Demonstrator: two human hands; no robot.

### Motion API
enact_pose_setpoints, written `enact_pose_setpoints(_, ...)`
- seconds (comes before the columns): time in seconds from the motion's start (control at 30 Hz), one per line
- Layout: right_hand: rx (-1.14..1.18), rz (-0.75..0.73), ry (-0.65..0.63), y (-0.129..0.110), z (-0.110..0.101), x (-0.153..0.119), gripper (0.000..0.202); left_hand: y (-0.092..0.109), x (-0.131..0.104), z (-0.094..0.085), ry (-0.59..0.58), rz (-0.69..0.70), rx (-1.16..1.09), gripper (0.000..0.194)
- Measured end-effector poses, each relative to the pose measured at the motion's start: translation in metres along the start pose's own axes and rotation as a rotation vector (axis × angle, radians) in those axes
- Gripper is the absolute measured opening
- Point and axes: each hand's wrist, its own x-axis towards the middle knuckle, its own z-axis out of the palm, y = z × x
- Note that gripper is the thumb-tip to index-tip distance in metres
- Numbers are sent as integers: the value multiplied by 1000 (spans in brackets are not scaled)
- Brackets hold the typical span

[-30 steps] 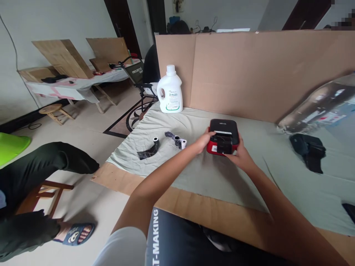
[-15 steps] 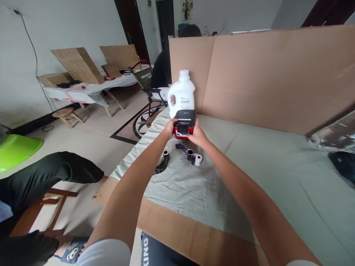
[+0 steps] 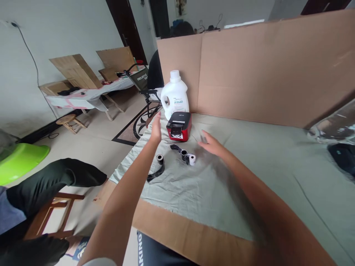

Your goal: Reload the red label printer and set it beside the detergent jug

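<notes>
In the head view, a small red and black printer [image 3: 179,126] is seen standing on the cloth-covered table [image 3: 249,170], just in front of a white jug [image 3: 175,95] and near the cardboard wall [image 3: 263,70]. Neither hand touches it. The left hand [image 3: 156,128] is held beside it with fingers spread, nothing in its grip. The right hand [image 3: 212,145], blurred, is open and empty too. Two paper rolls [image 3: 188,158] and a third with a black strip [image 3: 158,164] lie nearer, within easy reach. A seated person's leg [image 3: 52,179] is seen at left.
</notes>
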Motion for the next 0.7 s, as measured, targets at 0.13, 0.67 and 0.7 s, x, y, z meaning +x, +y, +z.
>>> enact_pose_setpoints(0.13, -47, 134, 241, 59, -101, -91, 71, 38, 2, -23, 6, 176, 105, 52)
enact_pose_setpoints(0.67, -446, 678, 889, 164, -358, -342, 139, -3, -342, 12, -865, 710, 1112, 29)
enact_pose_setpoints(0.7, -433, 716, 876, 169, -362, -332, 137, -10, -356, 30, -934, 703, 1154, 35)
